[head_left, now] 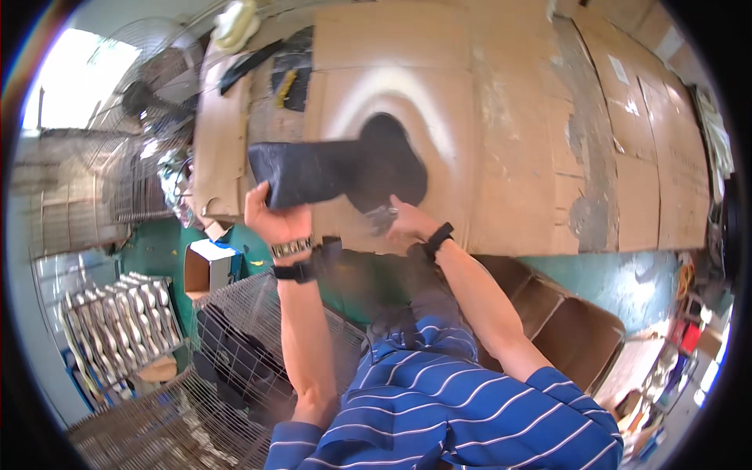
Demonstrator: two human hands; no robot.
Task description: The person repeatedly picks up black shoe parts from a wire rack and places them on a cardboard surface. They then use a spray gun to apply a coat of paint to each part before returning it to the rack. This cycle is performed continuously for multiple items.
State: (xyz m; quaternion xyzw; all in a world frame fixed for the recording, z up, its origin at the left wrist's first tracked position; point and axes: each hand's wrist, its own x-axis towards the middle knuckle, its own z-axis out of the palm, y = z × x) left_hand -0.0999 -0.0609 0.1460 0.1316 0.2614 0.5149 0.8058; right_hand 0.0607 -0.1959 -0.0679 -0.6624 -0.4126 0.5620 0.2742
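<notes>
A black leather-like piece [313, 168], straight-edged at its left end and rounded at its right, lies over the cardboard-covered table in front of me. My left hand [276, 219] grips its lower left corner, thumb on top and fingers beneath. At the lower edge of the rounded part, my right hand [409, 222] has its fingers drawn together. A small shiny greyish thing [380, 218] shows at those fingertips, too blurred to name.
Brown cardboard [517, 133] covers the table. At its far left are a black strip [251, 65] and a yellow-handled tool [287, 88]. A wire basket with black pieces [235, 345] stands below left, an open cardboard box [576, 337] below right. A fan [149, 94] is at far left.
</notes>
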